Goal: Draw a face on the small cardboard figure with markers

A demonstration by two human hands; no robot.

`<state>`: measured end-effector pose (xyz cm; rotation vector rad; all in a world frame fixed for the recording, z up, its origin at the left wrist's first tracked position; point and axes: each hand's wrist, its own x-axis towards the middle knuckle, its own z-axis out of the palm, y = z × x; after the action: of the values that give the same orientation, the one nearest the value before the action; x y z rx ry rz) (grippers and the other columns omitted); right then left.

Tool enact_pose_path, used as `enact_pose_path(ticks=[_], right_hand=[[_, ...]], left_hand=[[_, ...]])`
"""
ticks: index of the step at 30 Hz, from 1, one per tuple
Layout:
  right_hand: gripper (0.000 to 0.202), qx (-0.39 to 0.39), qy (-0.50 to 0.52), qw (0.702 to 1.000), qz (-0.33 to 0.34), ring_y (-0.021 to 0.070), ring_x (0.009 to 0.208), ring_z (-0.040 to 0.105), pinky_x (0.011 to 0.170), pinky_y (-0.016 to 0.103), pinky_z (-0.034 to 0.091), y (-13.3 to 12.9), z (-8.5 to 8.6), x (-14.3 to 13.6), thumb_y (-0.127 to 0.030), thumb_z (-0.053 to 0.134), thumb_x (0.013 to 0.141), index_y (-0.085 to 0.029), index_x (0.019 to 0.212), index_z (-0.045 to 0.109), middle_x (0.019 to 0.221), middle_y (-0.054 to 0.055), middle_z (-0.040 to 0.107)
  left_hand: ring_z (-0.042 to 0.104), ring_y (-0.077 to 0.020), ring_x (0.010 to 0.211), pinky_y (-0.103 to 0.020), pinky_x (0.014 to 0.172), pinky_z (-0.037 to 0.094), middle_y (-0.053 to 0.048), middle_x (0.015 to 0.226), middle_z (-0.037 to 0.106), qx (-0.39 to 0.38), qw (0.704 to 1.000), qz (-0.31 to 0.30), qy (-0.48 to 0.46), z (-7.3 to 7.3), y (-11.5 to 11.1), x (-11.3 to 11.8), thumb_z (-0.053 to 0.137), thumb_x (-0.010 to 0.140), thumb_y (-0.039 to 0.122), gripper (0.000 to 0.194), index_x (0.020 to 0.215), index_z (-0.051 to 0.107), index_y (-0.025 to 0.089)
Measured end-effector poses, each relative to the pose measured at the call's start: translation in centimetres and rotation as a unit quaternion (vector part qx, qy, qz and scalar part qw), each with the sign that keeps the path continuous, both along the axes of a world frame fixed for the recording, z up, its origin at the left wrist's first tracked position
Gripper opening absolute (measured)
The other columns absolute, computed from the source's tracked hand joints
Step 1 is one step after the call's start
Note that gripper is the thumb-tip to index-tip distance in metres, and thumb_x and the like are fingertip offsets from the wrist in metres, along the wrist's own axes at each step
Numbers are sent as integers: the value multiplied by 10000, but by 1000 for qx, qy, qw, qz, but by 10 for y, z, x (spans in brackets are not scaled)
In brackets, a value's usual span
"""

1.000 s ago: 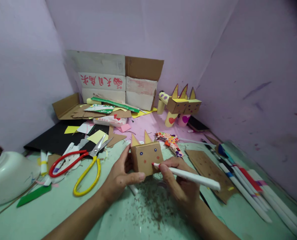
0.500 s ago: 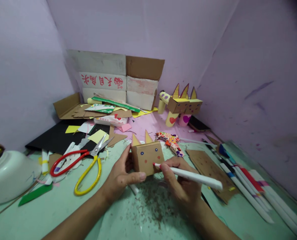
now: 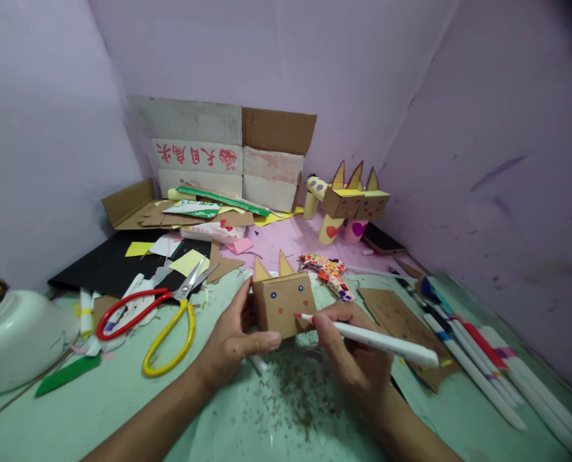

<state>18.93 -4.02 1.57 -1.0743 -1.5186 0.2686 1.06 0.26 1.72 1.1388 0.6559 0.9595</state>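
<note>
Left hand (image 3: pixel 231 343): grip closed around the cardboard box (image 3: pixel 286 327), located between both hands over the tabletop (image 3: pixel 142 417), unmoved since the earlier frame. Right hand (image 3: pixel 358 362): grasping the white marker (image 3: pixel 386 344), red tip at box front; hand and marker's rear end shifted slightly right.

A small brown cardboard box (image 3: pixel 288 296), made up as an animal's head, is held upright just below the middle of the frame, its decorated front turned toward me and a slice of its left side showing. Two pointed, pale yellow ears rise from the top. Two dark blue ringed eyes sit high on the front, a reddish dot beneath each. A white marker (image 3: pixel 382 341) slants across the lower centre, its barrel running down toward the right, uncapped, its red tip at the front of the box, between and below the dots.
</note>
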Motion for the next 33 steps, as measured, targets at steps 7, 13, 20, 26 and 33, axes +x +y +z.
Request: enact_pose_path(ticks=[7,13,20,26,33], right_hand=[[108,6,-19,1000,-14,94,457,485,432,216,358,-1,-3,0,-207,575,896,-200,796,615,602,-28,573],[76,15,16,1000,10,98,474,491,445,218,382,0,4,-8,-201,562,895,-221,828,591,625,-38,557],[93,1,22,999,25,102,463,496,430,219,367,6,2,-13,-223,570,897,-220,810,602,601,-37,565],[88,-14,11,1000,24,101,454,473,423,216,349,4,-2,-12,-242,572,900,-219,820,599,587,-39,556],[76,-5,-24,999,20,107,512,539,474,210,401,2,-1,-12,-229,576,897,-227,829,610,635,-31,610]], left_hand=[[502,-297,1243,-349,1017,412,-106,1326,564,0,1000,7,3,1,-1,0,815,610,252,931,1399,326,187],[516,-285,1233,-338,1017,408,-79,1311,579,6,1000,3,-7,-3,1,0,819,613,234,886,1379,372,224],[532,-282,1216,-354,1012,416,-81,1295,590,2,1000,-5,-9,-3,1,-1,815,616,217,911,1395,342,227],[540,-295,1203,-380,1014,413,-84,1276,599,11,1000,-3,-20,-4,0,-1,816,612,219,861,1362,392,224],[534,-292,1212,-378,1025,400,-99,1306,578,-1,999,-5,-35,-2,0,1,826,595,205,948,1401,326,208]])
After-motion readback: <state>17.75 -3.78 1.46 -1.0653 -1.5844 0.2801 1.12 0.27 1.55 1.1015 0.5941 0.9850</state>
